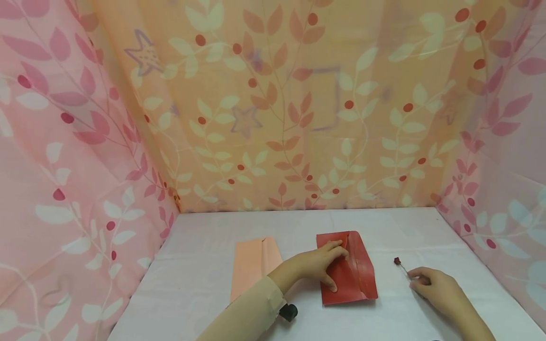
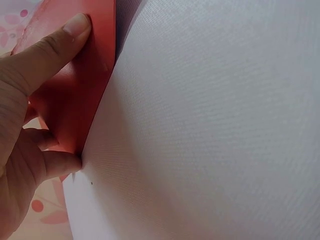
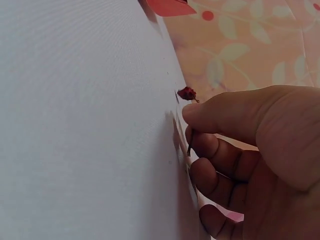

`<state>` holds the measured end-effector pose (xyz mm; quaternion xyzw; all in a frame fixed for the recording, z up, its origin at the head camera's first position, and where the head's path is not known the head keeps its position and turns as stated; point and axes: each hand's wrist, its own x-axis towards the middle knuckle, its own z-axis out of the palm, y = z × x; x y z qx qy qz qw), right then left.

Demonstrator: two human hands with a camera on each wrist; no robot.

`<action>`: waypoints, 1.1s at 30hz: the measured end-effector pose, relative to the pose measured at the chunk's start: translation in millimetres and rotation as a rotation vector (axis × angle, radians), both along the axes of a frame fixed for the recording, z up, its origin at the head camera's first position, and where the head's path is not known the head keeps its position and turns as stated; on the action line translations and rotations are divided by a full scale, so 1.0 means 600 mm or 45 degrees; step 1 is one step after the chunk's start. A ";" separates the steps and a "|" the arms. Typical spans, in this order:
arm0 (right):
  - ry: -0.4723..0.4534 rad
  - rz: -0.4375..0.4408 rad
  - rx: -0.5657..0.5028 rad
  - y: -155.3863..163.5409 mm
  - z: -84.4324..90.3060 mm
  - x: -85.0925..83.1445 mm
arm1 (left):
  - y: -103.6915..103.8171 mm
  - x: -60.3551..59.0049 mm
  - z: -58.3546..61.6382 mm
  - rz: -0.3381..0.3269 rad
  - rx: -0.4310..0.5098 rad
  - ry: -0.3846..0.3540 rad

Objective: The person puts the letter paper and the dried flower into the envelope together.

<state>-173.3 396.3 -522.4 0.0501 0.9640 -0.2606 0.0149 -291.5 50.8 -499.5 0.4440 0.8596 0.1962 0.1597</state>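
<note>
On the white table lies a red envelope (image 1: 341, 279), its flap (image 1: 362, 270) folded out to the right. My left hand (image 1: 317, 263) reaches across it and grips it between a spread thumb and bent fingers near the flap side. The left wrist view has the thumb (image 2: 70, 37) on the envelope's red face and a fingertip lower down at its edge. Off to the right of the envelope, my right hand (image 1: 439, 286) pinches a small dried rose (image 1: 397, 261) by its thin stem. Its dark red head (image 3: 187, 93) sticks out past the thumb in the right wrist view.
A peach envelope (image 1: 247, 265) lies left of the red one, partly covered by my left forearm. A small black object (image 1: 288, 312) is beside the left sleeve (image 1: 251, 308). Patterned cloth (image 1: 273, 118) hangs around the back and sides of the table.
</note>
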 end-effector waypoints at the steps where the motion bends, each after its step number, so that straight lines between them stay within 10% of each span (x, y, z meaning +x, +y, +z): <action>1: 0.007 -0.001 -0.008 0.000 0.000 0.000 | 0.000 0.000 0.000 -0.001 0.001 -0.006; 33: 0.129 -0.068 -0.254 -0.061 0.016 -0.011 | 0.001 -0.002 -0.001 -0.011 -0.007 -0.018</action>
